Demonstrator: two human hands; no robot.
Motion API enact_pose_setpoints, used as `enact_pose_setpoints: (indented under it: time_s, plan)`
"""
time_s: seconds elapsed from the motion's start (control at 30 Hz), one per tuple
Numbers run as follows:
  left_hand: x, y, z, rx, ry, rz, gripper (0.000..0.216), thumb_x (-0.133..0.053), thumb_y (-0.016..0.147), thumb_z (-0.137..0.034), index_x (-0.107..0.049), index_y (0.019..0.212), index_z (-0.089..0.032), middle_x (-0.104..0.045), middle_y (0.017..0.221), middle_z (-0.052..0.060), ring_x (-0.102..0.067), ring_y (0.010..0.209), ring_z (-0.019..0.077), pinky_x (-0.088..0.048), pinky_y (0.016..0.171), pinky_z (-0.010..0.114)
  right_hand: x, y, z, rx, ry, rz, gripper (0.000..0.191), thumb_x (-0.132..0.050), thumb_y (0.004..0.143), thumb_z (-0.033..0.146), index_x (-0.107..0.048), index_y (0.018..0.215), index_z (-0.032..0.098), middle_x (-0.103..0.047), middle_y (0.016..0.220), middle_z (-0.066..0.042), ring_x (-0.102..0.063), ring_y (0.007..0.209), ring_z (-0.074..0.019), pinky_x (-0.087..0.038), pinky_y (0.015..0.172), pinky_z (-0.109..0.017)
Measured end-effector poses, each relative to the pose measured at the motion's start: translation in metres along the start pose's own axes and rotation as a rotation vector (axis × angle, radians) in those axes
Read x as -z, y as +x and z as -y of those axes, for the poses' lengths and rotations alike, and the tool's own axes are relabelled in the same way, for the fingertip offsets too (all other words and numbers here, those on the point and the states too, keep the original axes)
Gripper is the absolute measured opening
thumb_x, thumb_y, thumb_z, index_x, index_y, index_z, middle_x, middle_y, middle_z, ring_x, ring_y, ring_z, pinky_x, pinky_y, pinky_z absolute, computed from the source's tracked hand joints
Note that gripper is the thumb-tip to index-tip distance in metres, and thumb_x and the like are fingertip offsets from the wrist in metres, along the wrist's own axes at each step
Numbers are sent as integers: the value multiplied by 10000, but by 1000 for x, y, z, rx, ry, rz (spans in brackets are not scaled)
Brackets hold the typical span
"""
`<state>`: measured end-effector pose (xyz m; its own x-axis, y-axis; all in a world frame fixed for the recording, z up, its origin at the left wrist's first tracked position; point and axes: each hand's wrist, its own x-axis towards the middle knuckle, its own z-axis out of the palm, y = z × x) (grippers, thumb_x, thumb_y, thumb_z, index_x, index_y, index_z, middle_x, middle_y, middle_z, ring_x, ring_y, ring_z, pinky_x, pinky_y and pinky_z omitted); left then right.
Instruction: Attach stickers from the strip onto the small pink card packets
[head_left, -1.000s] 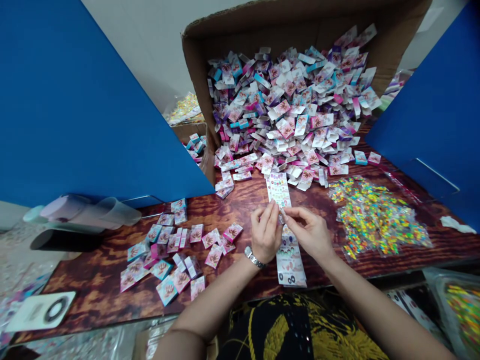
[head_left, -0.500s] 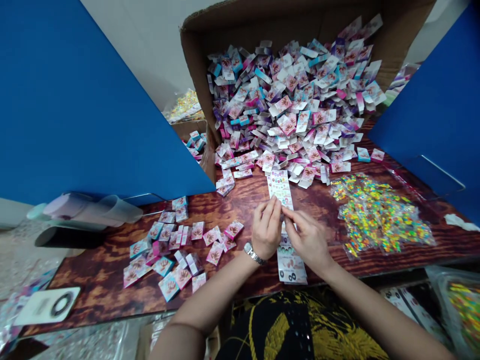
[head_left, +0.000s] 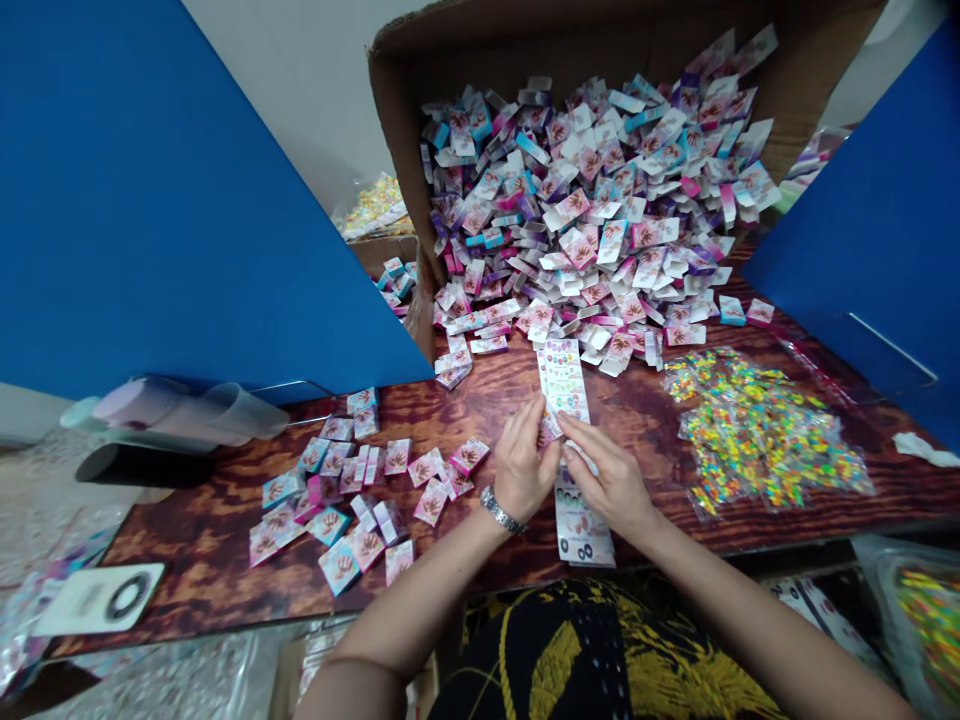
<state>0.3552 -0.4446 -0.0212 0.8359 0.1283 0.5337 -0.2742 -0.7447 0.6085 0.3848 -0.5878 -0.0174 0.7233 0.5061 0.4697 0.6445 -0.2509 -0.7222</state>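
My left hand [head_left: 520, 460], with a watch at its wrist, is wrapped round a small printed cardboard box [head_left: 550, 428] with a pink pattern. My right hand [head_left: 609, 478] meets it from the other side, its fingertips closed at the box's edge; the fingers partly cover that end. Beneath both hands lies a stack of long printed paper strips [head_left: 564, 375] on the wooden table [head_left: 637, 420]. To the left are several small closed boxes [head_left: 367, 548], pink and blue. Clear packets of colourful small pieces [head_left: 765, 430] form a pile to the right.
A large cardboard carton [head_left: 401, 130] lies open towards me, with many small open boxes [head_left: 585, 245] spilling out. Blue panels [head_left: 187, 220] flank the table. Plastic cups [head_left: 232, 412] and a white phone-like object [head_left: 101, 600] are at the left.
The hands have parted slightly at the fingertips, and the small box now shows between them. My left hand has turned a little; the strips and piles stay in place.
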Motion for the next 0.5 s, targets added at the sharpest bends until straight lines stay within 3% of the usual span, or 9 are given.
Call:
enact_pose_setpoints:
  time_s: [0.07, 0.17, 0.23, 0.3, 0.4, 0.5]
  plan:
    - [2, 0, 1, 37, -14, 25, 523, -515, 836, -191, -382, 1340, -148, -540, 1267, 132, -507, 1173, 213, -437, 982, 373, 8, 4, -4, -46, 49, 78, 399, -462, 913, 216, -495, 1310, 234, -541, 1298, -64, -511, 1183, -207, -430, 1007, -392]
    - [6, -3, 6, 67, 15, 75, 548, -533, 844, -253, -360, 1353, -147, -538, 1268, 131, -519, 1153, 211, -441, 968, 354, 22, 14, -24, -148, 33, 66, 407, -438, 930, 274, -455, 1335, 237, -560, 1275, -64, -543, 1146, -207, -462, 966, -387]
    - [12, -10, 16, 46, 131, 181, 549, -528, 844, -271, -369, 1352, -135, -554, 1246, 140, -526, 1130, 236, -441, 953, 381, 28, 20, -44, -149, -82, 84, 439, -432, 931, 303, -413, 1364, 235, -534, 1306, -69, -512, 1182, -220, -437, 990, -413]
    - [23, -20, 32, 33, 331, 342, 498, -520, 833, -251, -443, 1308, -123, -593, 1188, 152, -524, 1114, 290, -411, 959, 458, 32, 23, -65, -73, -245, 211, 508, -492, 897, 355, -403, 1376, 210, -458, 1378, -87, -399, 1280, -262, -359, 1050, -459]
    - [46, -32, 61, 110, 666, 473, 401, -520, 809, -202, -565, 1195, -101, -607, 1165, 182, -431, 1204, 398, -218, 1021, 629, 30, 22, -88, 17, -406, 423, 668, -587, 822, 432, -376, 1394, 160, -325, 1458, -113, -226, 1361, -312, -277, 1089, -493]
    - [68, -31, 77, 141, 764, 425, 521, -576, 786, -277, -511, 1259, -68, -439, 1356, 223, -254, 1316, 437, -100, 1036, 662, 22, 17, -95, 23, -467, 517, 657, -577, 826, 448, -386, 1388, 168, -361, 1440, -107, -220, 1363, -311, -291, 1073, -501]
